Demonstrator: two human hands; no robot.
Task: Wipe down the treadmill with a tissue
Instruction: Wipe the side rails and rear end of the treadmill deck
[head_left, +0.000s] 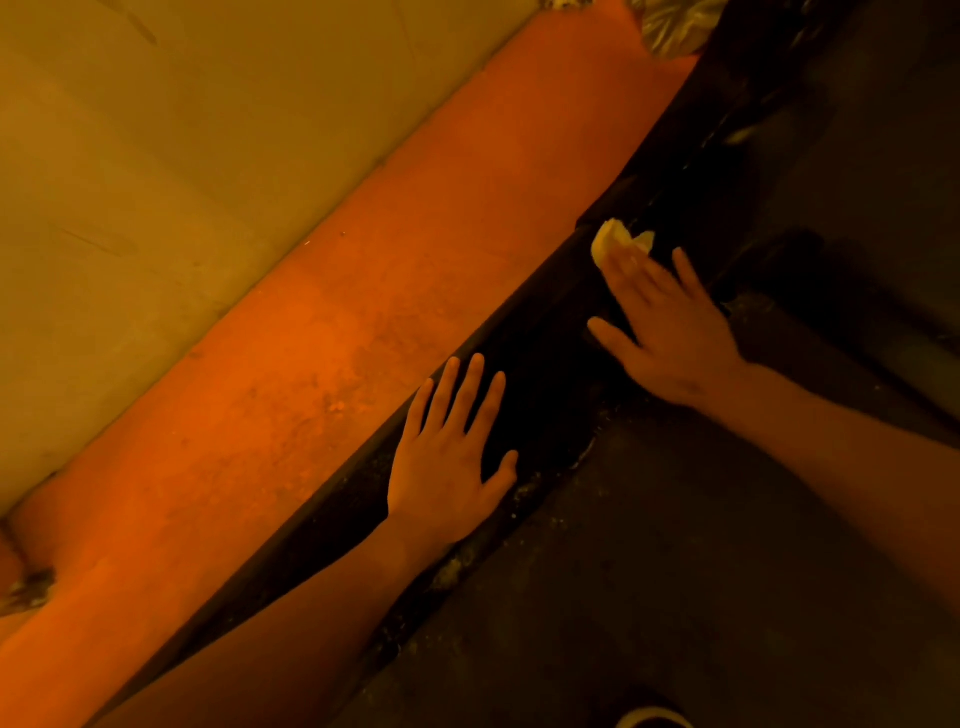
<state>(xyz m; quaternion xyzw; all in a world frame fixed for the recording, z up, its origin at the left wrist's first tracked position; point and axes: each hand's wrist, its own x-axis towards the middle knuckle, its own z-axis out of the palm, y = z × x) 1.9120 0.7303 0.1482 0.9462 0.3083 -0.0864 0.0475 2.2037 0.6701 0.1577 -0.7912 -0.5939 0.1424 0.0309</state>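
The long, dark, dust-flecked treadmill (649, 571) looked only partly wiped, I judged; pale grit (452, 569) lay along its edge behind the left fingers; the left hand (447, 462) rested flat, fingers straight and spread; the right hand (670, 332), fingers extended, pressed a small crumpled pale tissue (618, 241) beneath its fingertips against the machine.

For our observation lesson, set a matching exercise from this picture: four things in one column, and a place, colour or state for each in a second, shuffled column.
Column one:
1. left hand
2. right hand
3. tissue
4. floor strip

Column two:
A. orange, beside the side rail
B. pale, crumpled, under fingertips
C. flat on the side rail, holding nothing
D. pressing the tissue down with straight fingers

Pairs: 1-C, 2-D, 3-B, 4-A
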